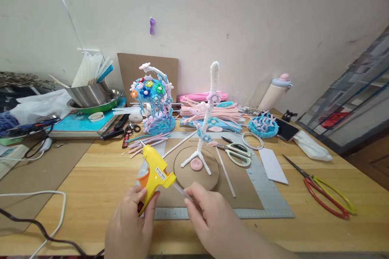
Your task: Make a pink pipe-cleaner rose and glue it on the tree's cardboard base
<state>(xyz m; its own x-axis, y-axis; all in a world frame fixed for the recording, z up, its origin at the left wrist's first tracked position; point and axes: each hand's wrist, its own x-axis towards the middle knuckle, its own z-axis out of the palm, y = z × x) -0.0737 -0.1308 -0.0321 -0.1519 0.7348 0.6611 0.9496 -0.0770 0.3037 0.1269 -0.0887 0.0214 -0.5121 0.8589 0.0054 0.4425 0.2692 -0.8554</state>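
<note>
Here, left hand (129,214) clasps the glue gun (156,170) by its handle over the left part of the mat (275,206), seemingly bracing it, while right hand (209,210) pinches the glue stick (181,190) at its rear.

Head camera: worn on the person's head, looking forward and down
Bench (91,194): seen from above its near side
Left hand (129,218), right hand (209,212): close, low in view
Wall (243,20): farther, across the bench

Glue gun (154,166): yellow, orange trigger (144,179). Glue stick (181,190): translucent white. Stand (214,77): white, lilac and blue flowers (214,98). Tabletop (88,174): tan wood grain.
</note>
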